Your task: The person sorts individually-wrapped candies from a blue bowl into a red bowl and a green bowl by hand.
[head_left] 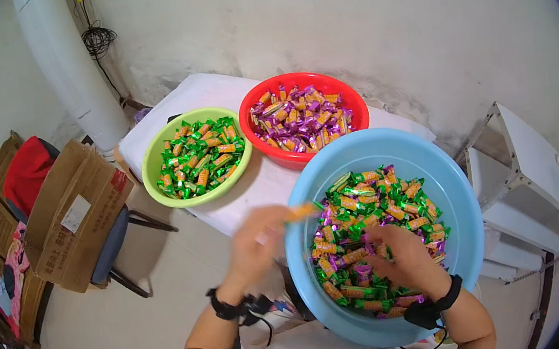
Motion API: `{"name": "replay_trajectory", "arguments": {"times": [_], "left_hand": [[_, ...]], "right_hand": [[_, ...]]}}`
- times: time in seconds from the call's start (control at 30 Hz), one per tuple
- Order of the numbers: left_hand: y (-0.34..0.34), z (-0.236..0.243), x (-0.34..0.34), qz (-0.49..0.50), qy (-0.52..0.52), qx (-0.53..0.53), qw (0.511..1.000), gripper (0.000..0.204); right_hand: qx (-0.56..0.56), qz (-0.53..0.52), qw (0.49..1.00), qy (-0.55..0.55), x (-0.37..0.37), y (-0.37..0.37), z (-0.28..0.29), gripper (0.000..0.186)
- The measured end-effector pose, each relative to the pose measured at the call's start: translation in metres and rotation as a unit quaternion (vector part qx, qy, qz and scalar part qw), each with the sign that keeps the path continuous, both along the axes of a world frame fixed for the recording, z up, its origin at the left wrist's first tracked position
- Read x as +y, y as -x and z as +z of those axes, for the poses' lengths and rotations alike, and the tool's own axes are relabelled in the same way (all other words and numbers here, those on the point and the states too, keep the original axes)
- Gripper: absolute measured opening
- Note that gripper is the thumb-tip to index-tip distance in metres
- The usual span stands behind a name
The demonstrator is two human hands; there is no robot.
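Observation:
My left hand (260, 240), blurred, pinches an orange-and-green wrapped candy (301, 212) just outside the left rim of the large blue basin (446, 181). Inside that basin, my right hand (403, 257) touches a mixed pile of green and purple wrapped candies (360, 199), its fingers bent and apart, their tips partly among the wrappers. Behind, a lime-green bowl (149, 174) holds green-wrapped candies and a red bowl (345, 84) holds purple-wrapped ones. Black bands with cords circle both my wrists.
A white-covered table (221, 217) carries the two smaller bowls against the wall. At left, cardboard (63, 245) and clothing lean on chairs (112, 246); a white pipe (64, 68) stands in the corner. A white metal shelf unit (526, 170) is at right.

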State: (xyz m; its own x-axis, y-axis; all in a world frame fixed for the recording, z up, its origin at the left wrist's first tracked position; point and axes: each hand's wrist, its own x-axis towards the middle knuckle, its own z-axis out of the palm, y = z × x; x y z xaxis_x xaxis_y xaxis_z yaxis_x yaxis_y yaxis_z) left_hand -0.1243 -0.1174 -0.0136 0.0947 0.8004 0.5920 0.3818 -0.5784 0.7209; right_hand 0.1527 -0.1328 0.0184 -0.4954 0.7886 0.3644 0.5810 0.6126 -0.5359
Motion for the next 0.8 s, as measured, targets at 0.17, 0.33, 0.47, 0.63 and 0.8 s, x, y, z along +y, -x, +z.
{"name": "replay_trajectory", "arguments": {"times": [0.17, 0.33, 0.47, 0.63, 0.8], "left_hand": [[0.095, -0.041, 0.071, 0.300, -0.057, 0.009, 0.952, 0.028], [0.125, -0.086, 0.113, 0.312, 0.018, 0.205, 0.927, 0.036], [0.081, -0.075, 0.089, 0.334, 0.000, 0.239, 0.912, 0.032], [0.039, -0.056, 0.059, 0.187, 0.019, 0.080, 0.979, 0.026], [0.009, -0.030, 0.028, 0.105, -0.005, 0.054, 0.993, 0.024]], "right_hand": [[-0.045, 0.004, 0.997, 0.066, -0.001, -0.022, 0.006, 0.030], [-0.100, -0.016, 0.991, 0.090, 0.005, -0.034, -0.014, 0.026], [-0.155, -0.059, 0.982, 0.088, 0.015, -0.045, -0.030, 0.029], [-0.142, -0.009, 0.989, -0.043, 0.041, -0.028, -0.042, 0.036], [-0.334, 0.052, 0.935, -0.106, 0.058, -0.003, -0.070, 0.045]]}}
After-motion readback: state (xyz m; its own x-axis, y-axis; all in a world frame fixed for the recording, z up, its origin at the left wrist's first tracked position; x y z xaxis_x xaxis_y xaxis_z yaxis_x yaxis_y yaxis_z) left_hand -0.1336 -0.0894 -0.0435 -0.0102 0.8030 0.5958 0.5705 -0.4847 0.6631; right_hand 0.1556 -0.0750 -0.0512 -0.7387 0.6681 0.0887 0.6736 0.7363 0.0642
